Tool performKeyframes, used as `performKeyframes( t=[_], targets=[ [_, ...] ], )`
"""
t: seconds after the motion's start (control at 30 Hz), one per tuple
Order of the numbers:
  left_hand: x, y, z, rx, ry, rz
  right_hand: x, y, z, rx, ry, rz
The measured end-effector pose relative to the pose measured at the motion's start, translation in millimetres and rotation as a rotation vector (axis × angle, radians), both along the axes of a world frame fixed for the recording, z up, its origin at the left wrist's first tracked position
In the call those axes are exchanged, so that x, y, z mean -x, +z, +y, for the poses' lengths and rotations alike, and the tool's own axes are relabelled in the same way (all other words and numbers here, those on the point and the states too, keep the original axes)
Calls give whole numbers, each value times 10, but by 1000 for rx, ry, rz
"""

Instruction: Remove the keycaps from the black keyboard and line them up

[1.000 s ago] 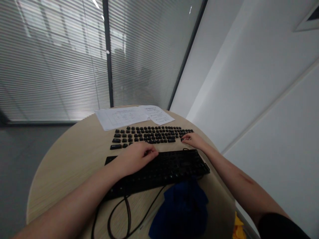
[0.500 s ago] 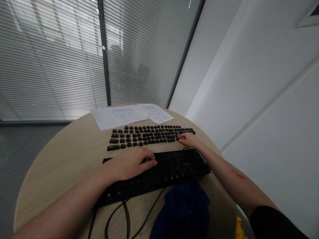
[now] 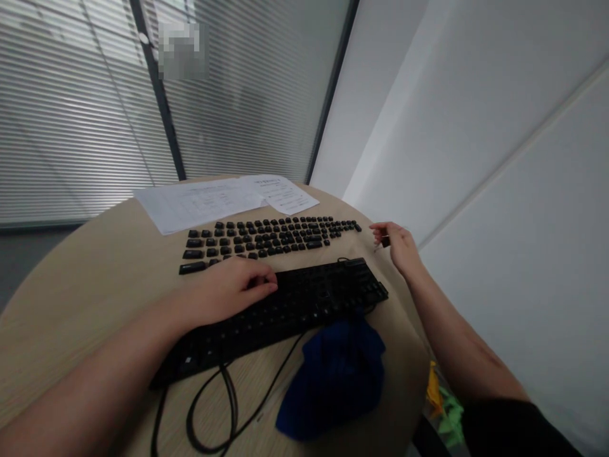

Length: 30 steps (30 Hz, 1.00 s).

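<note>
My left hand (image 3: 233,285) lies across the left half of a black keyboard (image 3: 304,304). Its fingers are loosely curled, the thumb stands apart from them, and no separate object shows in it. Near the table's right edge, my right hand (image 3: 399,246) is raised with fingers bent together; a small dark patch shows between them, too unclear to name. Beyond the keyboard, black keycaps (image 3: 285,238) lie in rows on the wood, partly hidden at the near left by my left hand.
Printed paper sheets (image 3: 204,203) lie behind the keycaps on the round table (image 3: 71,285). A blue cloth (image 3: 333,381) and a looped black cable (image 3: 190,419) are at the near side. Yellow and green items (image 3: 450,419) show below the right edge; a white wall stands close on the right.
My right hand has moved right, away from the keycap rows towards the table edge. My left hand stays on the keyboard. The camera view has shifted.
</note>
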State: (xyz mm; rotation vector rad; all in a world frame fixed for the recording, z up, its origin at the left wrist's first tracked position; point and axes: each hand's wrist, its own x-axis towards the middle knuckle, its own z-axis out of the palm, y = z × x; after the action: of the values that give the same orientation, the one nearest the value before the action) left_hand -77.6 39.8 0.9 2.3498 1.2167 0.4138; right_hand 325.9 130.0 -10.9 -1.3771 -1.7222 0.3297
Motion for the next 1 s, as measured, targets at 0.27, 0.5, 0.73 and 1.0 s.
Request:
performKeyframes(
  t=[0.27,0.5,0.73,1.0],
  targets=[
    [-4,-103,47,-110,-11,-46,-99,-212,-607,258,173,765],
    [3,-189,88,-136,-4,6,59,-446,-718,320,115,953],
    [59,-316,124,-110,9,47,108,-510,-707,311,211,997],
    [66,-343,148,-95,-6,40,90,-638,-730,210,127,627]
  ],
)
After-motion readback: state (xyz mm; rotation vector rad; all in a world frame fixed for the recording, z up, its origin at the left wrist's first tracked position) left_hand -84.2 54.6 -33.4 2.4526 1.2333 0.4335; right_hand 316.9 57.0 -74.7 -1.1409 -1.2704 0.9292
